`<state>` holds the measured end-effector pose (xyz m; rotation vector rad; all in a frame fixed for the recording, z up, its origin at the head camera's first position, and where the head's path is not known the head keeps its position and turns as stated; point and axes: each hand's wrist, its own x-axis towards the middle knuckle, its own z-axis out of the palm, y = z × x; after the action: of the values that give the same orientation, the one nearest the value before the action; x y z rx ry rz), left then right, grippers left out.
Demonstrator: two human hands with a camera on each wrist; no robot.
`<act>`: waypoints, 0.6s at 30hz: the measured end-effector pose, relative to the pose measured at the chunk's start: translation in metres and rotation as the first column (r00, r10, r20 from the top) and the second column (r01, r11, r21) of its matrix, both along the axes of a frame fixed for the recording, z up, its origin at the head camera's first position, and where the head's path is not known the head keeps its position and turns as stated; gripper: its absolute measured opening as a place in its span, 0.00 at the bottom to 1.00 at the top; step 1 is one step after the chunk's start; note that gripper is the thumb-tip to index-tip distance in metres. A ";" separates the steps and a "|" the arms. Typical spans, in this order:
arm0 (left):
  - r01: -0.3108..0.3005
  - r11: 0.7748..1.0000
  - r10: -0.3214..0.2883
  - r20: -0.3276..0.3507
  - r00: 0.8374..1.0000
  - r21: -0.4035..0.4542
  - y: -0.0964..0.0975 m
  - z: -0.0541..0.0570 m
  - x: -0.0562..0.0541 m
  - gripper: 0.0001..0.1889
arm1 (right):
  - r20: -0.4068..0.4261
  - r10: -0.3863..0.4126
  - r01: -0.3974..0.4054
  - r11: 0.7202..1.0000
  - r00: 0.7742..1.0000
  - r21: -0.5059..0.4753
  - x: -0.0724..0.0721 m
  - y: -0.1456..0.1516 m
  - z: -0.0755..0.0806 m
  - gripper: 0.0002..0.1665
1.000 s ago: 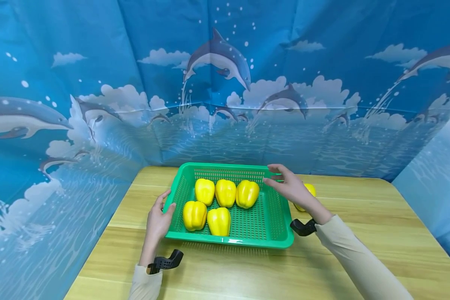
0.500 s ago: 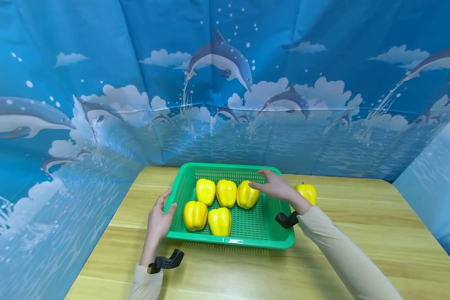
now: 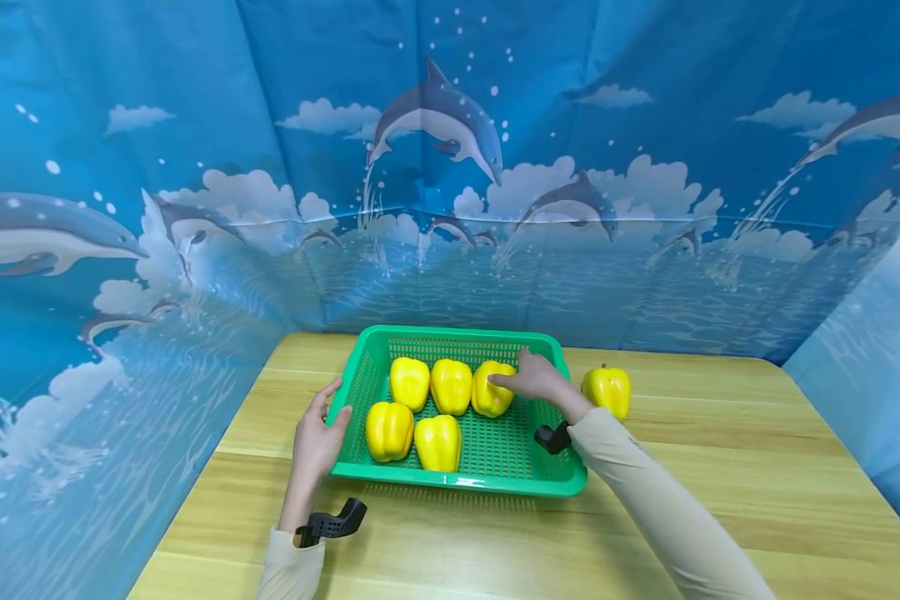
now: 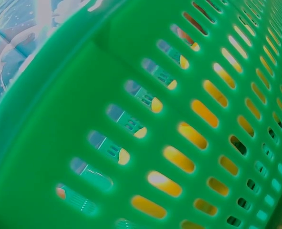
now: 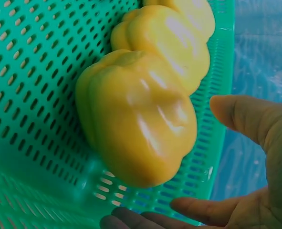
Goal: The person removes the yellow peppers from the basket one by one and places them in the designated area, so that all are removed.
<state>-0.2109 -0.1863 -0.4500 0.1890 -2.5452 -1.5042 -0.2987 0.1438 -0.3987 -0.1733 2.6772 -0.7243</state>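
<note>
A green plastic basket (image 3: 495, 483) with slotted walls holds several yellow bell peppers (image 3: 390, 431), three of them in a back row. At its left rim my left hand (image 3: 317, 443) grips the edge, thumb over the rim. The left wrist view shows only the basket's slotted side wall (image 4: 59, 109), with yellow showing through the slots. My right hand (image 3: 542, 379) is inside the basket's right part, beside the rightmost back pepper (image 3: 486, 398). In the right wrist view, thumb and fingers (image 5: 205, 210) are spread apart around that pepper's end, holding nothing.
Another yellow bell pepper (image 3: 607, 390) with a stem stands on the wooden table (image 3: 720, 467), just right of the basket. Behind the table hangs a blue curtain (image 3: 450, 275) printed with dolphins. Each wrist wears a black camera mount (image 3: 336, 521).
My right hand has moved left and slightly down, from over the basket's right rim to beside the rightmost back pepper, uncovering the pepper outside. My left hand has stayed at the rim.
</note>
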 end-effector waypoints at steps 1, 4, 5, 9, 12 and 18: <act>0.000 1.000 0.000 -0.001 1.000 0.000 0.000 0.000 0.000 0.25 | 0.003 -0.004 0.004 1.000 1.000 0.005 -0.001 0.000 -0.002 0.56; 0.000 1.000 0.000 -0.002 1.000 0.000 0.000 0.000 0.000 0.25 | 0.014 -0.019 0.019 1.000 1.000 0.015 -0.004 -0.001 -0.007 0.57; -0.002 1.000 0.002 -0.003 1.000 -0.001 0.000 0.000 0.000 0.25 | 0.018 -0.024 0.024 1.000 1.000 0.020 -0.004 -0.001 -0.009 0.57; -0.002 1.000 0.002 -0.005 1.000 -0.008 0.000 0.000 0.000 0.25 | 0.046 -0.042 0.040 0.999 0.998 0.026 -0.005 -0.003 -0.013 0.59; -0.004 1.000 0.004 -0.004 1.000 -0.015 0.000 0.000 0.000 0.25 | 0.070 -0.048 0.047 0.999 0.996 0.022 -0.005 -0.005 -0.014 0.60; -0.006 1.000 0.006 -0.002 1.000 -0.019 0.000 -0.001 0.000 0.25 | 0.085 -0.060 0.058 0.998 0.995 0.026 -0.004 -0.009 -0.017 0.59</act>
<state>-0.2113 -0.1864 -0.4509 0.1924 -2.5543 -1.4773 -0.3024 0.1351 -0.4155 -0.0555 2.6175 -0.7019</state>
